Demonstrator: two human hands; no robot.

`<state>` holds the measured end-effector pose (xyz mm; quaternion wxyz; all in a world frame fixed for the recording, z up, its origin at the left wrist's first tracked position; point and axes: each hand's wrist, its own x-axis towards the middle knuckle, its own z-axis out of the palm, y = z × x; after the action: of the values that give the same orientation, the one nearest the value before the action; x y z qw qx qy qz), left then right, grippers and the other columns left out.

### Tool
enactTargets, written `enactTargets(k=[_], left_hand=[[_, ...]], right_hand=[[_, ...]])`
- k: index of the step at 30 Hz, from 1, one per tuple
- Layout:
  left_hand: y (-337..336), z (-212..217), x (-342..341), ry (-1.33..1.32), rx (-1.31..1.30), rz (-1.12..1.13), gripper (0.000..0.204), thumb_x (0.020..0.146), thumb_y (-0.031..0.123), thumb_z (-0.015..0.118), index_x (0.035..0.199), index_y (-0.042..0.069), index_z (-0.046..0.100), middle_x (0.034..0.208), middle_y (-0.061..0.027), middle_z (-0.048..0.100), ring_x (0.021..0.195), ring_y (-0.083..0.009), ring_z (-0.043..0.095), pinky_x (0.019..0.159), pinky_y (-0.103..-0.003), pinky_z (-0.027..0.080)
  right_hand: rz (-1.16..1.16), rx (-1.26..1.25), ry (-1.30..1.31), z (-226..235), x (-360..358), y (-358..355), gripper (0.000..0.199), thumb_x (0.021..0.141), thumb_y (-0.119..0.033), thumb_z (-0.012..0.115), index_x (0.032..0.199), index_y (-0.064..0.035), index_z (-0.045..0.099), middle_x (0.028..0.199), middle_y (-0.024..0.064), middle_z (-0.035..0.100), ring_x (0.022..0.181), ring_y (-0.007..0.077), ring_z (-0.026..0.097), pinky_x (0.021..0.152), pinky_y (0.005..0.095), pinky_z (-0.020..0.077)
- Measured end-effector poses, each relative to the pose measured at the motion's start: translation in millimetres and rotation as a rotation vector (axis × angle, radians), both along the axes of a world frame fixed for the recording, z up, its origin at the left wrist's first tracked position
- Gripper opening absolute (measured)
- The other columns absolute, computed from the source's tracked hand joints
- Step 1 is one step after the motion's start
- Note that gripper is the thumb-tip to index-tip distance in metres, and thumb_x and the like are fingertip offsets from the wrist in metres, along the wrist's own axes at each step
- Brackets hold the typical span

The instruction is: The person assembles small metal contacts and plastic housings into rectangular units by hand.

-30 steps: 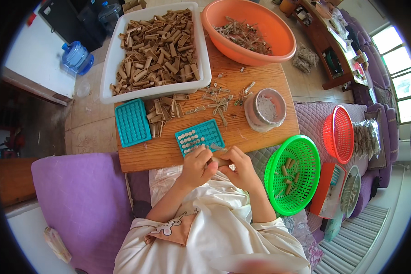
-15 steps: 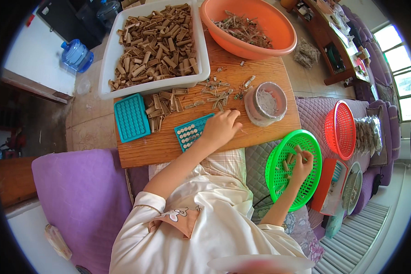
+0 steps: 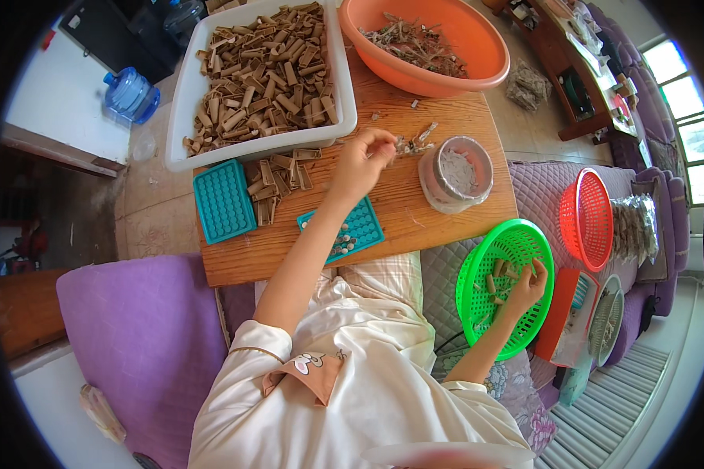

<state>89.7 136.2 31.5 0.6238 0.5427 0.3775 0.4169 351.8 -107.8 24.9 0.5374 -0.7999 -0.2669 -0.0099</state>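
Above the wooden table (image 3: 438,211), my left hand (image 3: 360,166) is closed, its fingers curled inward beside a small heap of clear, shiny scraps (image 3: 420,141). What it holds, if anything, I cannot make out. Beneath my left forearm lies a teal grid tray (image 3: 365,225) with small round pale pieces in some cells; the forearm hides part of it. My right hand (image 3: 526,289) is inside the green basket (image 3: 463,293), thumb and fingers pinched together. Anything between them is too small to name. Several short brown cardboard pieces (image 3: 491,284) lie in the basket next to it.
A white tub (image 3: 181,133) full of brown cardboard pieces stands at the far left, an orange basin (image 3: 485,82) of scraps beside it. A second teal tray (image 3: 223,202) lies near loose cardboard pieces (image 3: 278,184). A round tub of pale powder (image 3: 455,176) stands right; a red basket (image 3: 585,219) is beyond.
My left hand has moved away from the teal tray, farther and slightly left, over where clear scraps lay. Fewer scraps show around it. My right hand has shifted slightly right and nearer within the basket.
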Motion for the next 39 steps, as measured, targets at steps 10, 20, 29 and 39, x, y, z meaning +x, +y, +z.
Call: enactTargets(k=[10, 20, 29, 39], left_hand=[[3.5, 1.1, -13.7, 0.472, 0.160, 0.016, 0.010, 0.084, 0.004, 0.050, 0.092, 0.004, 0.055, 0.093, -0.0047, 0.056, 0.082, -0.0109, 0.056, 0.076, -0.024, 0.049], [3.3, -15.3, -1.6, -0.236, -0.214, -0.048, 0.006, 0.082, 0.000, 0.050, 0.086, -0.002, 0.055, 0.083, -0.0074, 0.058, 0.076, -0.0128, 0.058, 0.074, -0.022, 0.049], [5.5, -16.2, -4.6, -0.717, -0.681, -0.182, 0.005, 0.082, 0.002, 0.051, 0.086, 0.001, 0.054, 0.088, -0.0066, 0.057, 0.083, -0.0143, 0.058, 0.073, -0.022, 0.051], [1.0, -20.0, 11.8, -0.449, -0.369, -0.074, 0.006, 0.083, 0.004, 0.051, 0.088, 0.004, 0.052, 0.090, -0.0059, 0.056, 0.082, -0.0144, 0.058, 0.072, -0.022, 0.051]], right_hand=[[0.227, 0.017, 0.047, -5.0, -48.7, 38.8, 0.013, 0.080, 0.002, 0.050, 0.092, 0.0009, 0.055, 0.080, 0.0022, 0.055, 0.070, 0.0052, 0.049, 0.060, 0.0177, 0.0402], [0.275, -0.024, 0.022, -10.3, -49.2, 34.0, 0.011, 0.080, 0.003, 0.049, 0.089, 0.0026, 0.056, 0.083, 0.0059, 0.058, 0.073, 0.0103, 0.054, 0.066, 0.0219, 0.0444], [0.313, -0.030, 0.015, -8.1, -62.5, 39.9, 0.011, 0.077, 0.004, 0.050, 0.085, 0.0010, 0.057, 0.082, 0.0075, 0.058, 0.072, 0.0123, 0.055, 0.064, 0.0235, 0.0448], [0.377, -0.069, -0.056, -11.7, -68.5, 38.8, 0.011, 0.075, 0.006, 0.050, 0.083, 0.0013, 0.057, 0.080, 0.0095, 0.058, 0.072, 0.0160, 0.056, 0.061, 0.0249, 0.0451]])
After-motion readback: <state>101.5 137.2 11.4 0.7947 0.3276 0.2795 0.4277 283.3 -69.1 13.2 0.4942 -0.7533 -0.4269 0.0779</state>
